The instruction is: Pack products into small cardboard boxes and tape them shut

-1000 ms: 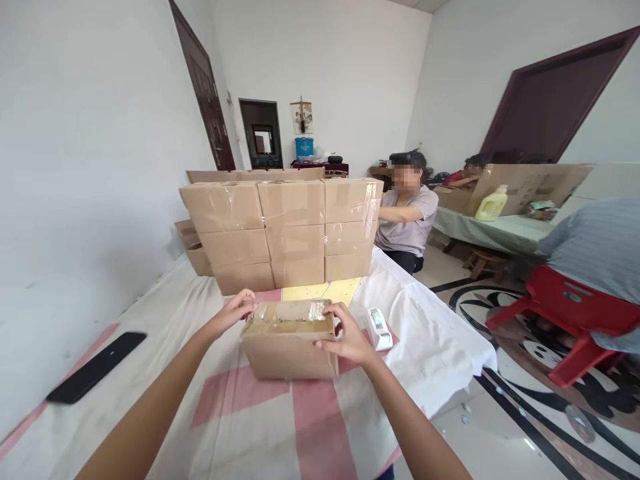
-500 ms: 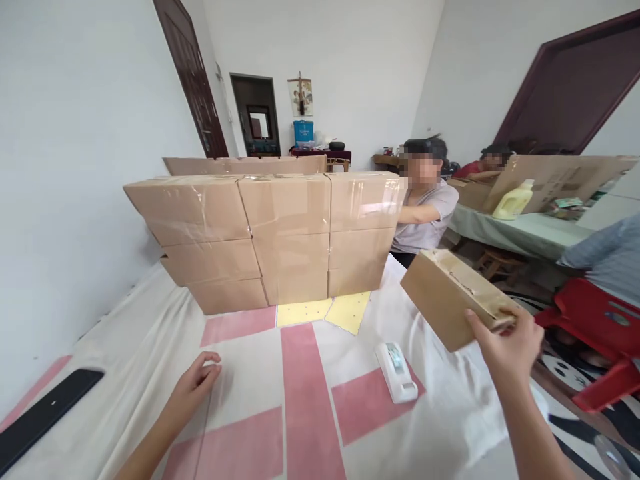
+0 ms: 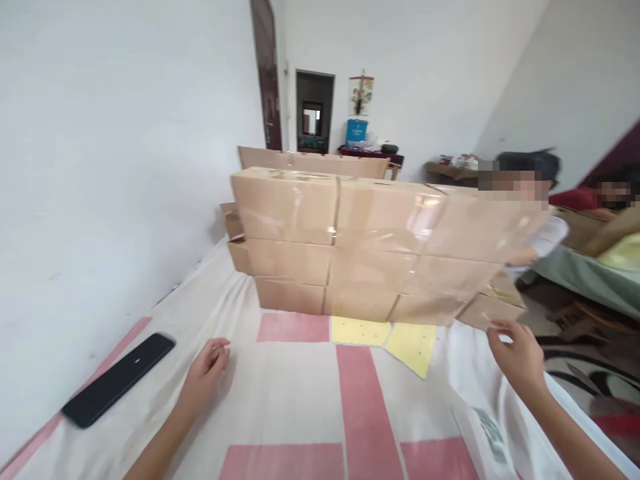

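At the right end of the stacked cardboard boxes (image 3: pixel 373 260) rests a small cardboard box (image 3: pixel 493 308), its front face and part of its top showing. My right hand (image 3: pixel 517 350) has thumb and forefinger pinched at this box's lower front edge. Several taped boxes form the stack, like a wall across the cloth. My left hand (image 3: pixel 207 370) hovers over or lies on the white and pink cloth (image 3: pixel 300 380), fingers loosely curled, nothing visible in them. A white plastic device with a small window (image 3: pixel 487 433) lies below my right hand, blurred.
A long flat black object (image 3: pixel 120 380) lies on the left near the wall. Yellow patches (image 3: pixel 360 330) show at the foot of the stack. Behind the stack's right end sits a person (image 3: pixel 543 243); another is farther right beside a green-covered table (image 3: pixel 590 280).
The small box has come down from the air to the stack's right end, with my right hand following. My left hand stays curled. The view has turned left.
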`<state>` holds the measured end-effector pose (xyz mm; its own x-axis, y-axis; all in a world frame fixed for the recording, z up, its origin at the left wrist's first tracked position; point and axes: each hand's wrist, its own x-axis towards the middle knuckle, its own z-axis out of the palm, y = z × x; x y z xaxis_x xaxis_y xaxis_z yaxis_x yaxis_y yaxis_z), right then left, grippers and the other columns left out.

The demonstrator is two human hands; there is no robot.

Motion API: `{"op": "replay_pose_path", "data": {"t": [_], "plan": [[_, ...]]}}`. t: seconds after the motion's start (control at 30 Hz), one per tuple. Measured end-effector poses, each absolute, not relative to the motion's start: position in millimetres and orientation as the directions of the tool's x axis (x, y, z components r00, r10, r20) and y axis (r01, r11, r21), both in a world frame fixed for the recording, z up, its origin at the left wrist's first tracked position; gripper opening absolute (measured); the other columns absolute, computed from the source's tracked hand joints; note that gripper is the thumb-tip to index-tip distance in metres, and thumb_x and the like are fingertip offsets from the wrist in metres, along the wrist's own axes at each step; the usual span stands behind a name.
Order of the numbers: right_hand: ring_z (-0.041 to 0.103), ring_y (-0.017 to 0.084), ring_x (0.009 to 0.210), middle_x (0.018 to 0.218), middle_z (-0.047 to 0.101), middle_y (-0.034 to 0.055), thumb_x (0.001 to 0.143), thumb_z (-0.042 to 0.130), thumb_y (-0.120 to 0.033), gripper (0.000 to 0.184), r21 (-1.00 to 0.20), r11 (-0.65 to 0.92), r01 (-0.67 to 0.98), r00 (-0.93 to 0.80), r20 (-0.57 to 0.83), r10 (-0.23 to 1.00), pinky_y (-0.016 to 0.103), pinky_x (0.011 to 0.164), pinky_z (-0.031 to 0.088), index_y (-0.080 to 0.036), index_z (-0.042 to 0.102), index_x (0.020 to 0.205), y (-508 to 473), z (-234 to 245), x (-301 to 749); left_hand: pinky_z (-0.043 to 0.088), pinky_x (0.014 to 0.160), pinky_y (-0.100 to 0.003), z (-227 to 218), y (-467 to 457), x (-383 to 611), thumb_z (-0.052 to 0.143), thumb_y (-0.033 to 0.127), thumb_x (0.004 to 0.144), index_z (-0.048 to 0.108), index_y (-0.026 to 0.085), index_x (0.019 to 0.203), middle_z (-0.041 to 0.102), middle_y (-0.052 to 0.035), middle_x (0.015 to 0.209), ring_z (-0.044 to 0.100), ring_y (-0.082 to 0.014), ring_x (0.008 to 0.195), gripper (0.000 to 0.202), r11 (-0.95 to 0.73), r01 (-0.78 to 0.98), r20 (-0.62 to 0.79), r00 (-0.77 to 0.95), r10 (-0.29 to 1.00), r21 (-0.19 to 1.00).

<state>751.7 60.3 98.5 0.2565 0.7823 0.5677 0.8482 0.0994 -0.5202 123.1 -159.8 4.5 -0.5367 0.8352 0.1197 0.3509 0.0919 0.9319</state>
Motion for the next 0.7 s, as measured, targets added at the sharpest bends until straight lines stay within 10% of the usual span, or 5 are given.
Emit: {"op": "replay_pose_path", "data": {"t": [0.2,0.33,0.47,0.7], "plan": [[0.068,0.027,0.07,0.08,0.072,0.0071,0.087,0.059,-0.039,0.014,-0.49,0.621,0.612,-0.502,0.366,0.783,0.041,0.06,0.057,-0.029,0.066,0.081,15,115,534,0.051,0.087,-0.039,30,-56,15,0.066,0.054,0.078,0.046,0.023,0.12,0.064,-0.0098,0.111,0.063,-0.0289,0.113,0.056,-0.003,0.422,0.302,-0.645,0.702,0.907],[0.07,0.03,0.106,0.114,0.074,0.0089,0.093,0.056,-0.031,0.027,-0.605,0.734,0.308,-0.736,0.337,0.587,0.049,0.093,0.058,-0.031,0.068,0.116,-12,98,350,0.032,0.118,-0.05,44,35,-23,0.085,0.051,0.063,0.026,0.02,0.148,0.03,-0.0239,0.159,0.032,-0.0361,0.149,0.108,-0.073,0.451,0.385,-0.653,0.652,0.889],[0.06,0.028,0.129,0.141,0.062,0.0088,0.093,0.05,-0.032,0.047,-0.86,0.475,0.188,-0.663,0.246,0.707,0.05,0.111,0.049,-0.027,0.056,0.14,-5,60,193,0.02,0.122,-0.056,47,99,-17,0.095,0.048,0.051,0.01,0.023,0.159,0.004,-0.0253,0.168,0.011,-0.0432,0.155,0.139,0.005,0.481,0.344,-0.634,0.693,0.877],[0.04,0.031,0.145,0.153,0.043,0.0188,0.09,0.04,-0.03,0.071,-0.949,0.229,0.215,-0.223,0.18,0.958,0.058,0.119,0.032,-0.017,0.018,0.156,90,14,65,0.03,0.12,-0.046,7,125,-28,0.081,0.058,0.072,0.019,0.022,0.16,0.038,-0.0197,0.156,0.036,-0.0352,0.147,0.114,-0.212,0.448,0.479,-0.647,0.593,0.869]]}}
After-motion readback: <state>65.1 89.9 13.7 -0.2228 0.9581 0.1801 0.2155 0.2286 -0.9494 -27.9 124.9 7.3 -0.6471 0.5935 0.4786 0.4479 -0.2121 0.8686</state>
